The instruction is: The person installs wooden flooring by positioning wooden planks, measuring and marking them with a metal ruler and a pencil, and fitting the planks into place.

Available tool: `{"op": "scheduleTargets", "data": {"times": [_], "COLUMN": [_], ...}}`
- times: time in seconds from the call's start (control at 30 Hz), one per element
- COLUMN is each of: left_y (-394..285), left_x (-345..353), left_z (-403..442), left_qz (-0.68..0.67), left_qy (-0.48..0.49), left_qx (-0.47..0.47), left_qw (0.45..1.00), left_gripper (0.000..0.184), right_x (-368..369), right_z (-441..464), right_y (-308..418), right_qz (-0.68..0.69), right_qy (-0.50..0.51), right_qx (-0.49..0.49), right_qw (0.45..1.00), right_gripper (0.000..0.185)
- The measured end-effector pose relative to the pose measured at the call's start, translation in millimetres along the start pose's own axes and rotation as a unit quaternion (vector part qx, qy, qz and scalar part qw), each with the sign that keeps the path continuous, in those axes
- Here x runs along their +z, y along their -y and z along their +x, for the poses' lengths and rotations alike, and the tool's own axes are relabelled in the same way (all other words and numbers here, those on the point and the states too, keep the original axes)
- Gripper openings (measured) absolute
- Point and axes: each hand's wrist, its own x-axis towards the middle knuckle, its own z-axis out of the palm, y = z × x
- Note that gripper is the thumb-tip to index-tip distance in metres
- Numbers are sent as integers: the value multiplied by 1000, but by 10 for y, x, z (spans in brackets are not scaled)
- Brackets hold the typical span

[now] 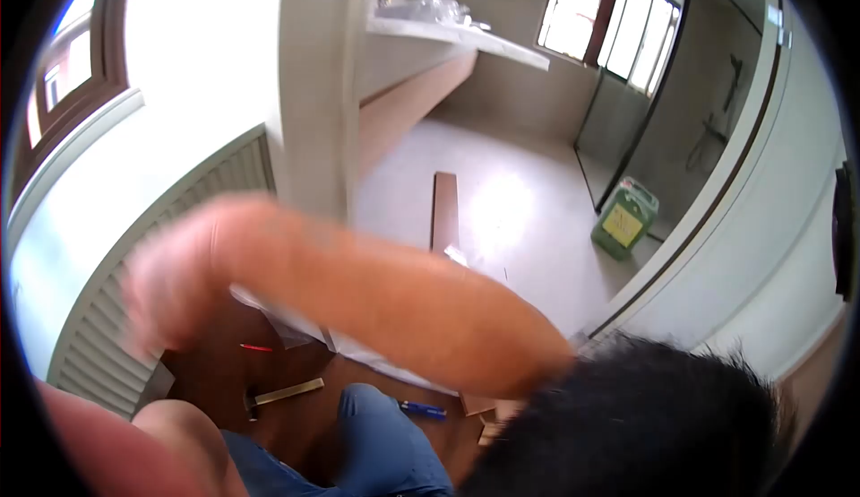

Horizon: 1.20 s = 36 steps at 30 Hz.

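Observation:
A bare arm stretches from behind the dark hair at the lower right across to the left. I take it as my right arm, though the hair hides where it starts. At its end my right hand is smeared by motion in front of the ribbed white panel; its fingers and anything in them cannot be made out. Bare skin fills the lower left corner, but my left hand does not show. Below on the brown floor lie a hammer, a red pencil-like stick and a blue-handled tool, near a knee in blue jeans.
Dark hair of a head blocks the lower right. Through the doorway, a brown plank lies on the pale floor, and a green jerrycan stands by the glass shower screen. A white counter juts from the left wall.

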Motion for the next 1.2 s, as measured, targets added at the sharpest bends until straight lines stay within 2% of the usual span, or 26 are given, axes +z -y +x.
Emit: {"op": "scheduleTargets", "data": {"times": [0.03,0.07,0.1,0.17,0.2,0.23,0.27,0.3,0.43,0.63,0.7,0.83,0.87,0.93,0.97,1.0,1.03,1.07,1.13,1.17,1.2], "left_y": [-14,-48,-67,-243,-448,-667,-787,-924,-1370,-1662,-2040,-2589,-2687,-2661,-2597,-2586,-2563,-2510,-2304,-2175,-2007], "left_x": [-122,-358,-609,-1281,-1721,-2035,-2235,-2436,-2789,-2645,-2688,-2645,-2553,-2422,-2334,-2349,-2136,-2035,-2193,-2230,-2213], "left_z": [-88,-222,-383,-785,-1019,-1245,-1451,-1642,-2299,-3093,-3292,-3531,-3505,-3367,-3364,-3272,-3370,-3287,-2860,-2676,-2438], "left_qz": [6,20,39,89,131,162,183,208,300,404,458,541,567,579,583,595,601,605,585,577,569], "left_qy": [-17,-42,-69,-131,-164,-195,-221,-252,-331,-396,-400,-399,-386,-362,-362,-362,-363,-352,-326,-322,-316], "left_qx": [0,2,0,-1,6,6,-1,1,-2,-17,-9,46,78,109,122,134,154,178,220,251,275], "left_qw": [1000,999,997,987,978,967,958,945,895,825,794,739,724,722,717,705,695,691,709,707,707], "left_gripper": [74,75,75,77,78,79,80,80,84,89,91,94,95,97,98,99,99,100,102,103,104], "right_x": [-182,-244,-226,-66,86,229,376,445,1031,1831,2310,2802,3089,3766,3886,3924,4511,4673,4751,4990,5055], "right_z": [-252,-292,-150,298,568,429,390,375,396,750,948,1150,1226,1242,1354,1568,1479,1485,1405,1317,1164], "right_y": [125,102,-71,-721,-1011,-807,-855,-778,-559,-714,-1191,-1524,-1841,-2223,-2291,-2457,-2928,-2893,-2641,-2751,-2733], "right_qz": [223,366,394,338,241,101,-22,-80,-115,-132,-159,-128,-109,-49,-99,-129,-167,-196,55,20,80], "right_qy": [-24,8,33,21,41,21,123,170,225,267,235,230,176,151,153,111,4,-40,-51,-151,-196], "right_qx": [-78,-102,-110,-34,52,218,239,216,133,81,14,28,-84,-72,2,-6,-73,-11,83,52,129], "right_qw": [971,925,912,940,968,970,963,958,958,951,959,964,975,985,983,985,983,980,994,987,969], "right_gripper": [36,38,55,47,44,47,53,52,45,40,38,26,30,47,55,66,74,64,52,42,42]}}
